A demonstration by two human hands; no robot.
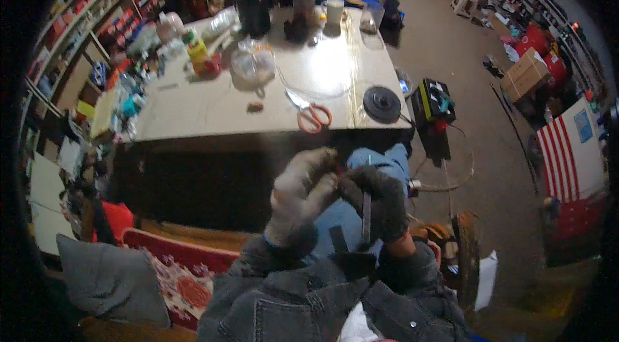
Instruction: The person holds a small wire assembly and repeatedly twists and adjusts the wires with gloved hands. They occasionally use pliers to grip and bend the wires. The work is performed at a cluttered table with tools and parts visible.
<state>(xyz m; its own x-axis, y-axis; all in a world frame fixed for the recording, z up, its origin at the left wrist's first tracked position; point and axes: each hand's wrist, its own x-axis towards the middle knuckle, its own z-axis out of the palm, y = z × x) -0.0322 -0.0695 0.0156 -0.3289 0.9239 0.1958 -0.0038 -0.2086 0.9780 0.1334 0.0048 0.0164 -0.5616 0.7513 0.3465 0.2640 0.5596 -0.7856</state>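
Observation:
My left hand (pixel 298 195), in a pale work glove, is closed with its thumb and fingers pinched together in front of my lap. Close beside it is my right hand (pixel 382 199), in a darker grey glove, closed around a slim metal strip (pixel 366 218) that points down past the palm. A small dark reddish piece (pixel 340 171) shows between the fingertips of both hands; its kind is too small and blurred to tell. Scissors (pixel 313 117) with orange-red handles lie on the table edge ahead, and a black round disc (pixel 382 104) lies right of them.
On the cardboard-topped table (pixel 206 106) are a clear plastic bag (pixel 252 64), a small brown piece (pixel 256 107), a white mug (pixel 334 10) and a dark canister (pixel 252 11). A black-and-yellow battery (pixel 433 100) stands off its right side. A grey cushion (pixel 113 279) is at lower left.

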